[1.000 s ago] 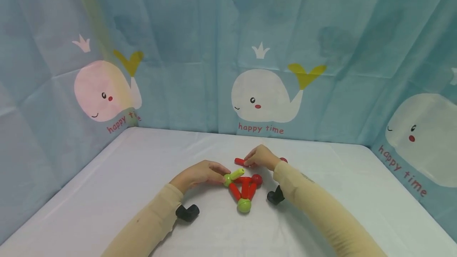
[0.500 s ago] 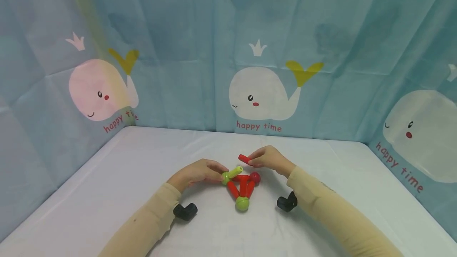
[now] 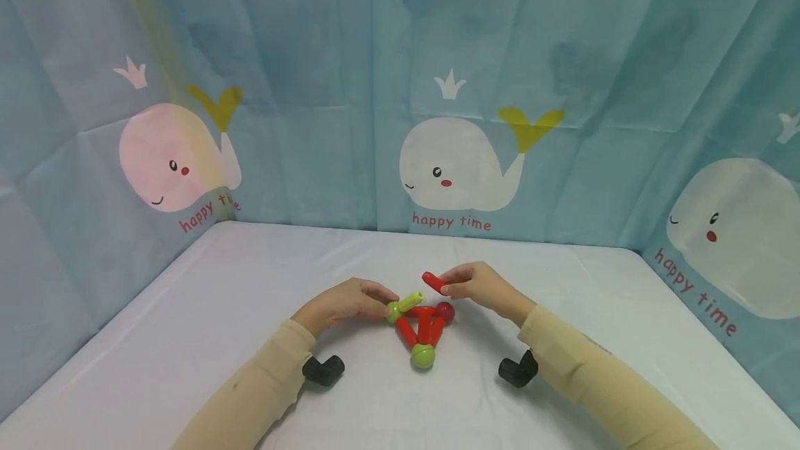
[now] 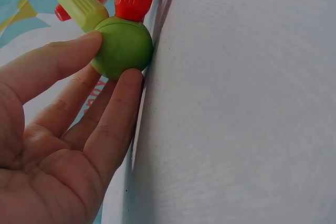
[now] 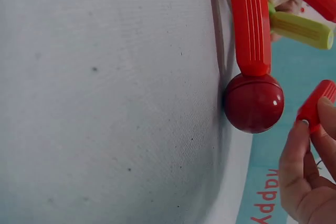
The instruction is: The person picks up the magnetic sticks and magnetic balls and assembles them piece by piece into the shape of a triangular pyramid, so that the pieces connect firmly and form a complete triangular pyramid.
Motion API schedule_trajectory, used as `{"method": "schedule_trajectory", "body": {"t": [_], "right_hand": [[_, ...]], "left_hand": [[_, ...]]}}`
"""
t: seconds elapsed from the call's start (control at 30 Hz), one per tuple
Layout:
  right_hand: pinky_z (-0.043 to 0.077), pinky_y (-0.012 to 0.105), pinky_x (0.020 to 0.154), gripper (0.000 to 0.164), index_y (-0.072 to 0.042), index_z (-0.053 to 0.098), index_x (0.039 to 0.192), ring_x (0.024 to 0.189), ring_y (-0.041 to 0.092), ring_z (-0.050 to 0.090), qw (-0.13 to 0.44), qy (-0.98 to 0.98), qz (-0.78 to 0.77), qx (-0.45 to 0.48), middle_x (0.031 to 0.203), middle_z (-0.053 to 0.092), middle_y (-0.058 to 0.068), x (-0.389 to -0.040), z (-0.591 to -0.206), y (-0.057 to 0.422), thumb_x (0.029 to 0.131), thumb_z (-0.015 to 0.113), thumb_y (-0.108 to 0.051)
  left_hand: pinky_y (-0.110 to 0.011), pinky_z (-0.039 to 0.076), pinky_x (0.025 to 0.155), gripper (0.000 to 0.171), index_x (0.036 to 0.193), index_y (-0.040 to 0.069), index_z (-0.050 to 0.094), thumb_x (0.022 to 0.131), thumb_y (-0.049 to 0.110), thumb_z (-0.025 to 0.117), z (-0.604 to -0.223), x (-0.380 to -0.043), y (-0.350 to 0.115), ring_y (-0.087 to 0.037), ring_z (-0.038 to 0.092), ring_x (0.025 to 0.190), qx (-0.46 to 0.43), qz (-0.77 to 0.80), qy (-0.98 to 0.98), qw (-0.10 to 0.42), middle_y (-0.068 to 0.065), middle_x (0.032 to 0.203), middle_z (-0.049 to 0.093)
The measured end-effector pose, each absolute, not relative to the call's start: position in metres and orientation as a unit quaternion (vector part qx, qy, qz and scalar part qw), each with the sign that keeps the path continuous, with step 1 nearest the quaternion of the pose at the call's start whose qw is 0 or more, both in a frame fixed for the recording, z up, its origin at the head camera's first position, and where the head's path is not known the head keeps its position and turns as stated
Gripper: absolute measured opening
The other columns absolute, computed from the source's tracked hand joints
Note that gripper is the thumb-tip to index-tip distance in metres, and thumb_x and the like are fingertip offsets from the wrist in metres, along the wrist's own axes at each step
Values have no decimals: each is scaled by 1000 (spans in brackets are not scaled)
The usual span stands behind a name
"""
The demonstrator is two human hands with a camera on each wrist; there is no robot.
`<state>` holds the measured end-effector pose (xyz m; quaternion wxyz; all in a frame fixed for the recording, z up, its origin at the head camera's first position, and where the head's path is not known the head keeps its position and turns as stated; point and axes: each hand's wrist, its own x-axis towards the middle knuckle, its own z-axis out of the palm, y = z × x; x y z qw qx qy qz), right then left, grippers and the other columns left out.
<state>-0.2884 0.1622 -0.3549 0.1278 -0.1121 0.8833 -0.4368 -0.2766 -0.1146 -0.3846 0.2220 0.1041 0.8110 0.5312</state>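
A ball-and-rod building-toy frame lies on the white table. Its left corner is a green ball, which my left hand pinches between thumb and fingers. From that ball a yellow-green rod slants upward. Red rods run to a second green ball in front and a dark red ball on the right. Behind the frame, off the table, my right hand pinches a separate red rod; a silvery spot shows at its end. This rod is apart from the frame.
Two black angled pieces, the left and the right, sit at the wrists. The white-covered table stretches around the frame. A blue curtain printed with whales hangs behind it.
My right hand has lifted the red rod and moved right and slightly nearer. A red ball seen earlier beside the right wrist is out of sight. My left hand still holds the green ball.
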Motion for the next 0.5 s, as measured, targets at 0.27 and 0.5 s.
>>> {"method": "schedule_trajectory", "body": {"t": [0.27,0.5], "right_hand": [[55,39,89,31,-7,70,118,95,19,64,125,879,-445,-120,111,73,6,-282,-358,163,90,71,-22],[54,44,97,30,-8,70,118,101,15,66,120,876,-446,-141,113,73,6,-280,-363,166,90,71,-20]], "left_hand": [[-35,54,96,34,119,9,71,86,15,72,-384,-277,-115,-13,64,101,110,535,808,220,-2,119,70],[-33,54,94,34,120,7,70,86,14,72,-387,-278,-116,-13,65,99,118,542,802,222,-4,118,71]]}}
